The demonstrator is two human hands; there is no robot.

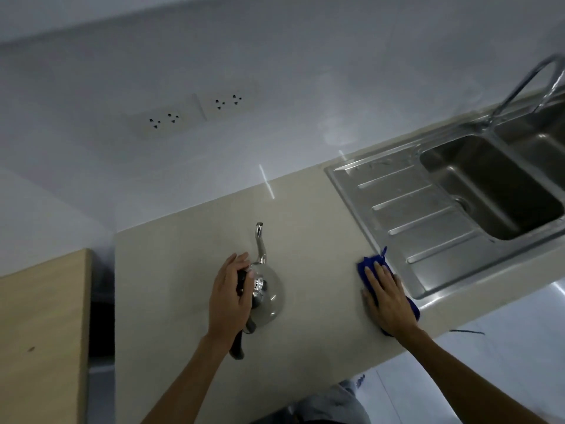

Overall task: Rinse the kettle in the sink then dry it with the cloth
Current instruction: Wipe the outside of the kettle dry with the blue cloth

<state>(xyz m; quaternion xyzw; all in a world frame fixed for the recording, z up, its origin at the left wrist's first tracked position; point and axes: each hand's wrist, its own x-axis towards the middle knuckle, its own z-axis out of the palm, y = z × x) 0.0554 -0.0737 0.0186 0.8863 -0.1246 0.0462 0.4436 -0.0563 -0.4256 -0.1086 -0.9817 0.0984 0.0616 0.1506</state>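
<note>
**Kettle left of sink, cloth between**

Kettle [265, 290] sits on counter [171, 286]; left hand [230, 296] wrapped on its handle, spout pointing away. Sink [489, 191] lies to the right. Right hand [387, 296] flat, fingers spread, on cloth [368, 264] beside the drainer, w/ no grip
</note>
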